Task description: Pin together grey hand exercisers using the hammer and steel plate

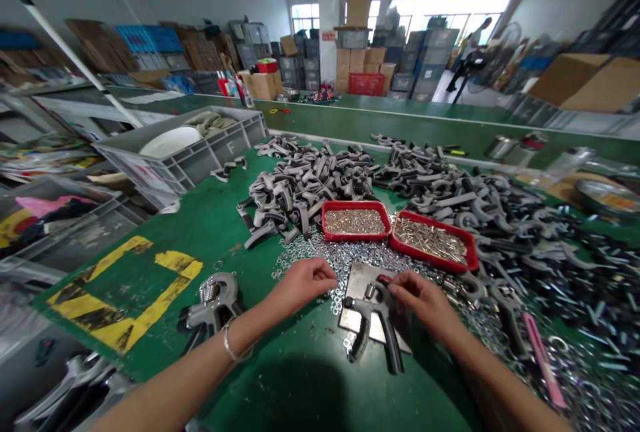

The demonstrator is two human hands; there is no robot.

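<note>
My left hand [309, 283] hovers over the edge of a pile of small shiny nuts and washers [295, 252]. Its fingers are pinched together; whatever may be between them is too small to make out. My right hand [423, 300] has thumb and fingers closed on the upper right end of a grey and black hand grip strengthener [373, 319], beside its red part. This strengthener has a coil spring at the top and lies with its handles toward me, partly over a flat metal plate [355, 279]. Another strengthener [215, 305] with a spring rests left of my left forearm.
Red trays hold small metal parts [356, 222] and pins [433, 242]. Grey handle parts [310, 182] are heaped behind them. Black parts and loose hardware cover the right side, with a pink-handled tool [544, 359]. A grey crate [215, 149] stands at left, near yellow tape [170, 292].
</note>
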